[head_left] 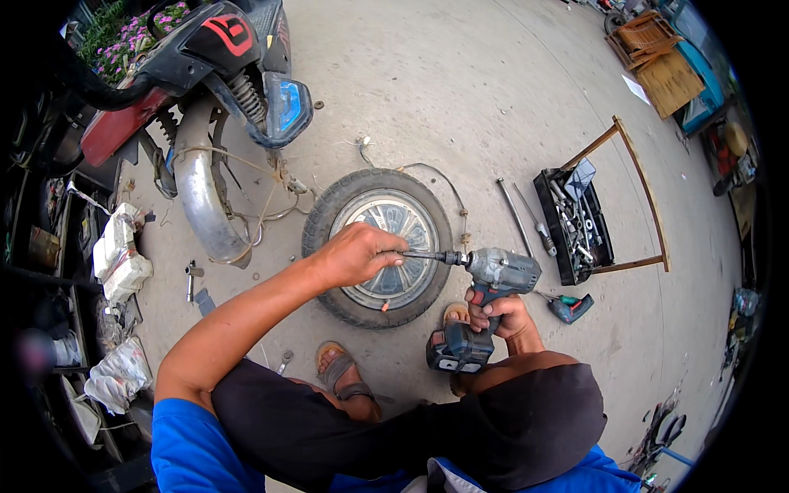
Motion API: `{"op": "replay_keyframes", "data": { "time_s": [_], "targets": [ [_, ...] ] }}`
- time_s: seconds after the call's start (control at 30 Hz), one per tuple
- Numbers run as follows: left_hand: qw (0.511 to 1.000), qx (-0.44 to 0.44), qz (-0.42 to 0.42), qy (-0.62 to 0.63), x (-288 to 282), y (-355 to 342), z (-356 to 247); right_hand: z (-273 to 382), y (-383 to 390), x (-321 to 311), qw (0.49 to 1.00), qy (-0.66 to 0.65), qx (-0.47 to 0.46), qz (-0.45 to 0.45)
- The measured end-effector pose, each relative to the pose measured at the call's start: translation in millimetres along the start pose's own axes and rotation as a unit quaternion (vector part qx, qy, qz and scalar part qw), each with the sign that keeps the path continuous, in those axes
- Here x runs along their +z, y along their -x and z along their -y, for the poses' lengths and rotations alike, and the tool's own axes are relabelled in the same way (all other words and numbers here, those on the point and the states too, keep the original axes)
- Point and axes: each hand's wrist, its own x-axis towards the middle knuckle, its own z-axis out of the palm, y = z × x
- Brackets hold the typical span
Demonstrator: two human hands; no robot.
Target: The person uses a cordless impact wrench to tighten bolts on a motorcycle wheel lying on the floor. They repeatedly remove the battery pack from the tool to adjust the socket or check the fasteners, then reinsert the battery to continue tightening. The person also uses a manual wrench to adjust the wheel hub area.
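My right hand (503, 315) is wrapped round the handle of a grey cordless impact driver (508, 271), its black battery pack hanging below. A long thin bit (423, 255) sticks out from the driver's nose to the left. Around the bit's far end the thumb and fingers of my left hand (360, 256) are pinched; its tip is hidden by them. Beneath both, a wheel with a black tire (333, 209) and a spoked metal hub lies flat on the ground, with a cable running from it. I cannot tell whether the bit touches the wheel.
A black toolbox (567, 238) full of wrenches and sockets stands at right, beside a wooden frame (645, 193). Near it lie a metal bar (515, 218) and a green-black handled tool (569, 309). An electric scooter (205, 74) with a bare fender (201, 185) stands at upper left.
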Motion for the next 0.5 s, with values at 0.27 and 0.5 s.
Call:
{"op": "replay_keyframes", "data": {
  "time_s": [0.27, 0.5],
  "targets": [
    [0.999, 0.008, 0.000, 0.033, 2.1, 1.3, 1.7, -0.5, 1.9, -3.3, 1.000, -0.007, 0.014, -0.012],
    [0.998, 0.030, -0.035, 0.034, 9.5, 3.9, 7.4, -0.5, 0.7, 0.1, 1.000, 0.004, 0.008, -0.023]
  ]
}}
